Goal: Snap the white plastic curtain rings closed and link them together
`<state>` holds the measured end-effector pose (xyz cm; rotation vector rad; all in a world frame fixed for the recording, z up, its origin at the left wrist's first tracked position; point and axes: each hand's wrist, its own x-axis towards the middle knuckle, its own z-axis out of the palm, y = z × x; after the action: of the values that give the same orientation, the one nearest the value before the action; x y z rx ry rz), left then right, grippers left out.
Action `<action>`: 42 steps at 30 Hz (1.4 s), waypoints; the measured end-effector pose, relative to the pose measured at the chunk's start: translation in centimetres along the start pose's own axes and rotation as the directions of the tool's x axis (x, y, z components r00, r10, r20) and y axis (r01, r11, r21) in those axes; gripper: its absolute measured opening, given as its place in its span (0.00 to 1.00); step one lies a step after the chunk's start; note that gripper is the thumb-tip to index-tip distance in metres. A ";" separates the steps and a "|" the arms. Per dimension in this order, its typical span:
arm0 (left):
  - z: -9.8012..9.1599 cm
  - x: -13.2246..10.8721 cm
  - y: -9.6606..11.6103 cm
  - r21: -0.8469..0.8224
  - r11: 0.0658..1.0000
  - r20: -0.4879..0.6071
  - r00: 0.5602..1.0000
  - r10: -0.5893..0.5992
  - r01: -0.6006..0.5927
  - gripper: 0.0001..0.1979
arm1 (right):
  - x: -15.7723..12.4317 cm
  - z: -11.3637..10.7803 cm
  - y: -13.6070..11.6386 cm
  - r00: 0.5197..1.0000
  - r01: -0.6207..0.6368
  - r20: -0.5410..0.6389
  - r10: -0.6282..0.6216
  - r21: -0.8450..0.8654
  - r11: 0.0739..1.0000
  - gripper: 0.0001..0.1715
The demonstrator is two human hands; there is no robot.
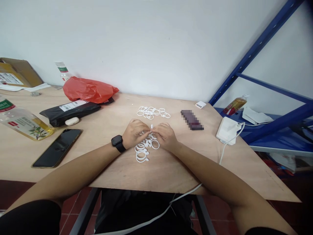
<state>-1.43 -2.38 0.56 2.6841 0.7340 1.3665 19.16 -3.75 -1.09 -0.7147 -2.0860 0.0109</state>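
Note:
My left hand (135, 133), with a black watch (118, 143) on its wrist, and my right hand (165, 135) meet above the table, thumbs and fingers pinched together. Between the fingertips is a white plastic ring (151, 126); only a small piece of it shows and the fingers cover the rest. Below and partly behind the hands lies a loose pile of similar white rings (141, 156), each with a small knob. Beyond the hands, a second group of white rings (149, 112) lies on the wooden table (146, 178).
Left are a phone (57, 148), an oil bottle (24, 122), a white earbud case (72, 121), a black parcel (70, 112) and a red bag (89, 89). Right are a pixelated flat object (192, 119), a white charger (227, 130) with a cable, and a blue rack (256, 49).

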 end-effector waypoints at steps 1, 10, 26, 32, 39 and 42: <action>0.0 0.0 0.0 0.003 1.000 0.003 1.000 0.000 0.000 0.06 | 0.0 0.0 0.0 1.000 0.013 -0.003 -0.013 0.005 1.000 0.10; 0.3 0.0 -0.5 0.047 0.998 -0.033 0.999 -0.039 0.041 0.07 | 0.0 0.4 -0.1 0.993 -0.087 -0.081 0.086 -0.015 0.996 0.06; -0.3 -0.3 -1.6 0.068 0.989 0.261 0.954 -0.146 0.133 0.07 | -1.0 -1.8 8.7 0.702 -0.486 0.259 0.664 -0.507 0.712 0.33; -0.1 -0.3 -1.3 -0.003 0.997 0.324 0.943 -0.075 0.080 0.07 | -0.5 -1.9 7.1 0.766 -0.469 0.158 0.623 -0.525 0.710 0.24; -0.1 -0.3 -1.5 -0.004 0.993 0.284 0.953 -0.109 0.114 0.11 | -0.1 -1.7 5.7 0.791 -0.451 0.166 0.589 -0.491 0.745 0.20; -0.1 -0.2 -1.5 -0.002 0.992 0.277 0.953 -0.119 0.124 0.11 | 0.0 -1.6 5.8 0.777 -0.466 0.178 0.604 -0.481 0.742 0.19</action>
<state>-2.22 -1.18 0.08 2.6845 0.8332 0.9392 23.20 0.65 -1.68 -1.6800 -2.1252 0.0149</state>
